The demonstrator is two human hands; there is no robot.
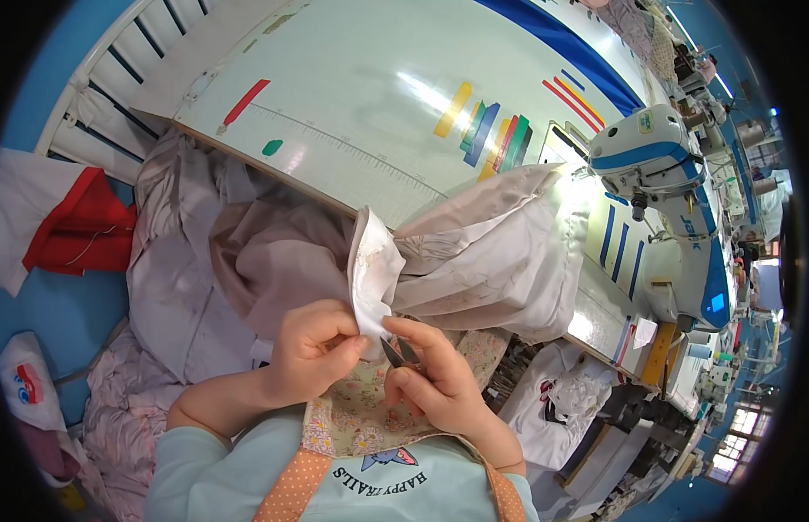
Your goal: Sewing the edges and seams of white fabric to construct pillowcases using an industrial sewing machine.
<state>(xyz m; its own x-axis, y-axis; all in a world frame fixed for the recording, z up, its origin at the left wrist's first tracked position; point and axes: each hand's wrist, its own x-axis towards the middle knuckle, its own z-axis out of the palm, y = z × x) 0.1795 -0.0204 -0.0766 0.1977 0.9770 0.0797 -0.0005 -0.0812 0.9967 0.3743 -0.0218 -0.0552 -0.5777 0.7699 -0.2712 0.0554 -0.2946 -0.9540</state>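
Observation:
A pale, light-grey garment [500, 252] drapes over the front edge of the sewing table and hangs down toward my lap. My left hand [317, 352] pinches the white edge [374, 278] of this cloth between thumb and fingers. Close beside it, my right hand [432, 374] is closed round small dark thread snips [399, 351]. Their pointed blades aim up and left, just by the lower end of the white edge. Whether the blades touch the cloth I cannot tell. Part of the snips is hidden in my right palm.
A white and blue sewing machine [652, 157] stands at the right of the table [335, 78], which bears coloured tape strips [491, 130] and a printed ruler line. Heaped cloth [178, 252] lies at the left, beside a red and white piece [83, 222]. White fabric [552, 400] lies lower right.

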